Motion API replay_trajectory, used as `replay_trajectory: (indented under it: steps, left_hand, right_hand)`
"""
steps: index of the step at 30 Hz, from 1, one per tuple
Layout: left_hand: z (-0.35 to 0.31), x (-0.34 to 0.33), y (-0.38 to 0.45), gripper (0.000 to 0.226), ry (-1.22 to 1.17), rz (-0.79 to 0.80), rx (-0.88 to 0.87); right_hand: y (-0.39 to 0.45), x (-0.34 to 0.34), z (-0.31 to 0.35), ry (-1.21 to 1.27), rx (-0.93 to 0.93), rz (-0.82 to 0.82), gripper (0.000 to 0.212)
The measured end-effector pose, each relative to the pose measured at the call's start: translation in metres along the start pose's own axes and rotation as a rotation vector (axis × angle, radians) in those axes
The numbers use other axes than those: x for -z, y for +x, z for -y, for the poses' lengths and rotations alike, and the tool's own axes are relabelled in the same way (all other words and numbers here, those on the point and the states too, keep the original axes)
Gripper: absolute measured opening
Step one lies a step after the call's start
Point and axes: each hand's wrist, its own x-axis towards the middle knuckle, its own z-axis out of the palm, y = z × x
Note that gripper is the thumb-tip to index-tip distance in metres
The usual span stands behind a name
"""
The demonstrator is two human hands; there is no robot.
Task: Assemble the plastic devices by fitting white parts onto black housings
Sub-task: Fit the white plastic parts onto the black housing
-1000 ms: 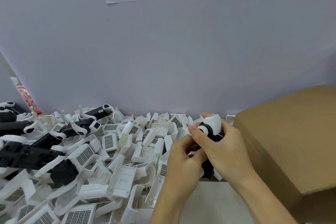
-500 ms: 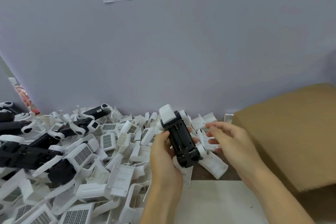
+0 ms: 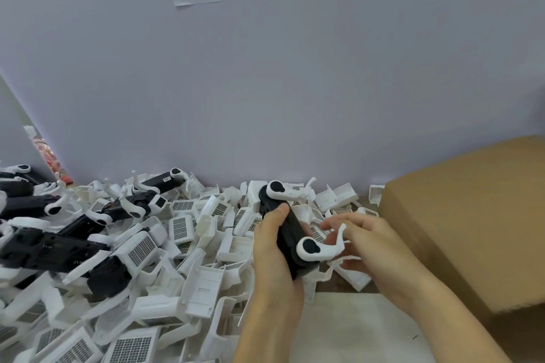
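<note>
The left hand [image 3: 274,247] holds a black housing [image 3: 290,233] above the table [image 3: 354,330], with its fingers wrapped around the middle of the body. The housing is tilted, and one white part [image 3: 281,190] sits at its far end while another white part [image 3: 317,249] sits at its near end. The right hand [image 3: 374,247] is just beside the near white part; its fingers [image 3: 334,224] are loosely curled and touch the thin arm of this part, but I cannot tell if they grip it. To the left lies a big pile of loose white parts [image 3: 182,244], and further left several finished black devices [image 3: 53,247]. A cardboard box [image 3: 472,215] stands at the right
</note>
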Motion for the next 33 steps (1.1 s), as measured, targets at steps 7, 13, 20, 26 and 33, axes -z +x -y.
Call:
replay_trajectory:
  steps: [7, 13, 20, 26, 33]
  left_hand:
    - [-0.005, 0.002, 0.002, 0.030, -0.130, 0.131, -0.005]
    - [0.003, 0.006, 0.010, 0.029, 0.070, 0.002, -0.121]
    - [-0.001, 0.005, 0.007, 0.035, 0.139, 0.025, -0.057]
    - [-0.002, 0.007, 0.008, 0.023, 0.188, 0.117, -0.081]
    - [-0.001, 0.009, 0.006, 0.037, 0.236, 0.155, -0.104]
  right_hand:
    - [0.000, -0.005, -0.003, -0.015, 0.100, 0.008, 0.023]
    - [-0.005, -0.009, -0.002, 0.186, 0.095, 0.270, 0.016]
    - [-0.005, -0.019, -0.004, 0.190, 0.062, 0.299, 0.044]
    - [-0.009, -0.025, -0.002, 0.261, 0.010, 0.378, 0.035]
    - [-0.011, -0.023, -0.001, 0.187, 0.044, 0.434, 0.037]
